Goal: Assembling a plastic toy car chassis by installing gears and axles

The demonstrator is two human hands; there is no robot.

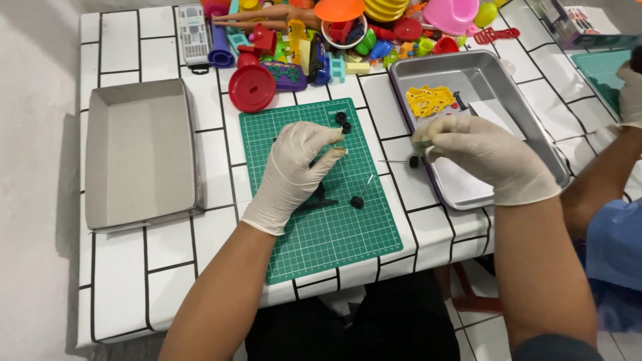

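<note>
Over the green cutting mat [321, 220], the left hand [294, 170], in a pale glove, hovers with thumb and forefinger pinched together on something too small to make out. Under its palm lies a dark flat piece [319, 199] on the mat. Just to its right, a small black wheel on a thin metal axle [358, 199] rests on the mat, and two more black wheels [344, 122] sit close together at the mat's far edge.

Right of the mat, the right hand [485, 160], gloved too, is closed around a small pale piece at its fingertips, with another black wheel on a thin axle [413, 161] sticking out to the left from its grip, just above the tabletop. This hand hangs over the near left corner of a metal tray [535, 127], which holds a yellow lattice-like plastic part [431, 100] and a white sheet.

To the left of the mat, well apart, stands a shallow grey cardboard box [140, 150]. Along the far edge lies a heap of bright plastic toys [348, 30], with a round red lid [252, 87] nearest the mat.

All of it sits on a table [120, 267] covered in a white cloth printed with black brick lines. Pale floor shows on the left. At the right edge, another person's gloved hand [630, 93] and blue sleeve reach in near a teal mat.
</note>
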